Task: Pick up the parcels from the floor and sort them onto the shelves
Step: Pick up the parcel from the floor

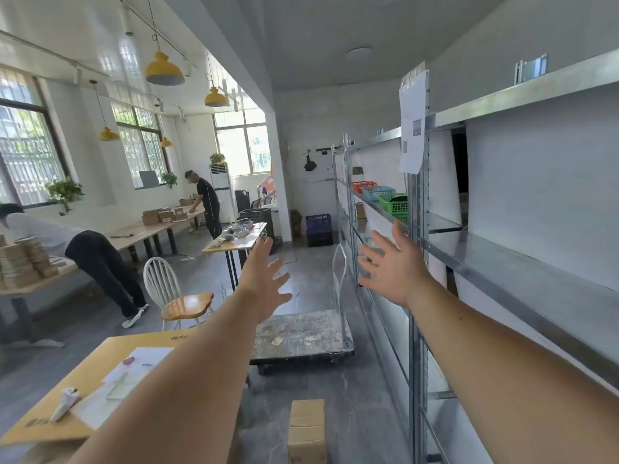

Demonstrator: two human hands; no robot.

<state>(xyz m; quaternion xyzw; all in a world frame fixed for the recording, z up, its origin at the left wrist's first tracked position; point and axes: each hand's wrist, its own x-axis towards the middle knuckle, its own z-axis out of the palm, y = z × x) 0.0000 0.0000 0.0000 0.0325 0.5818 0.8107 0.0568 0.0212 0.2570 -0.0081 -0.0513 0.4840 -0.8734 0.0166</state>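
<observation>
The left grip (264, 283) and right grip (393, 266) are hovering spread and empty while the parcel (307, 430) is lying on the floor (348, 393) beside the shelves (522, 272), so crouching and clasping its opposite sides is looking wisest

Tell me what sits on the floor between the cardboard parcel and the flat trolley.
Nothing: the head view shows only bare grey floor between the cardboard parcel and the flat trolley.
</observation>
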